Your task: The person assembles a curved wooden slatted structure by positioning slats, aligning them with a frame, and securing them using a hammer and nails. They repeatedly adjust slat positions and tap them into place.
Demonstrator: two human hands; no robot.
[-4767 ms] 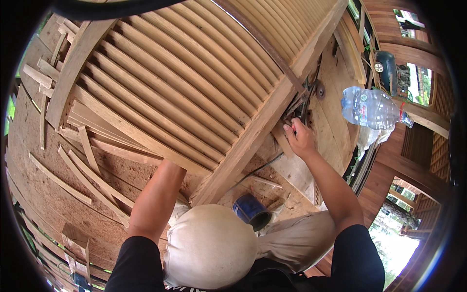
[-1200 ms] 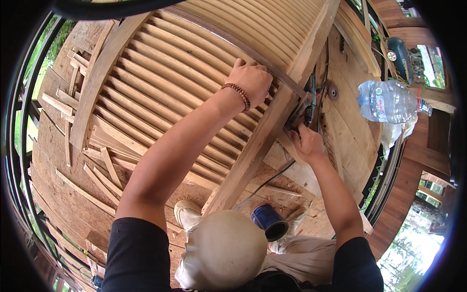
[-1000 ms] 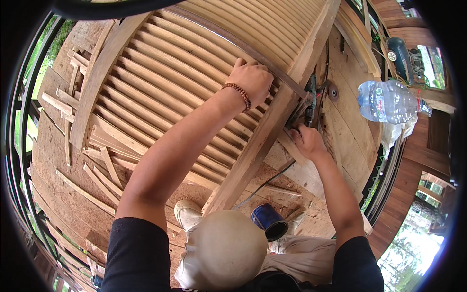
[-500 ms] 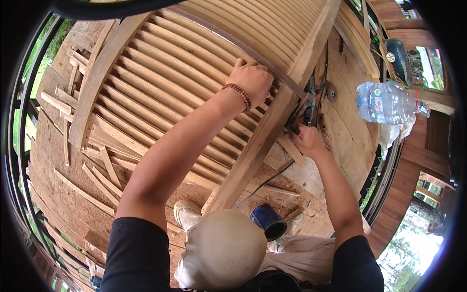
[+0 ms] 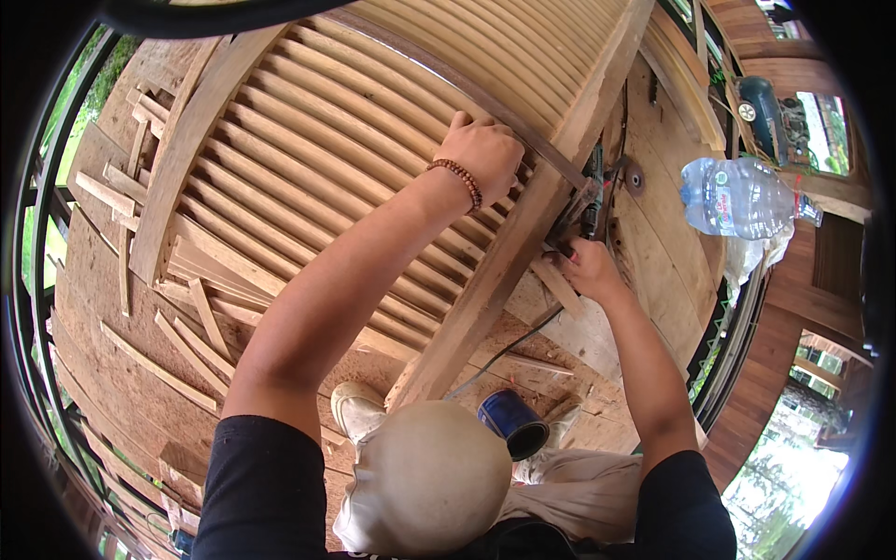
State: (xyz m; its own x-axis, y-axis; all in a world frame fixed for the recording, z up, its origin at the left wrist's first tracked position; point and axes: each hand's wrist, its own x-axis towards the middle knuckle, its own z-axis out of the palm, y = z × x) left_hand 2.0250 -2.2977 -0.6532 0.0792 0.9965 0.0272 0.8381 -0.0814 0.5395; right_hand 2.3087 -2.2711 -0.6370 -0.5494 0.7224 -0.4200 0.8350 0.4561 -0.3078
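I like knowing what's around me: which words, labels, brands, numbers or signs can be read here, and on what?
Bottle: a label with small red lettering and a green mark; I leave its wording uncopied.
Black shirt: white marks at the picture's bottom edge, cut off and unreadable.
Blue can: no readable text on the visible side.
I can make out no other writing.

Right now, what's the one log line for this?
left hand: on slatted panel | right hand: by bar clamp's end, grip unclear | blue can: between shoes
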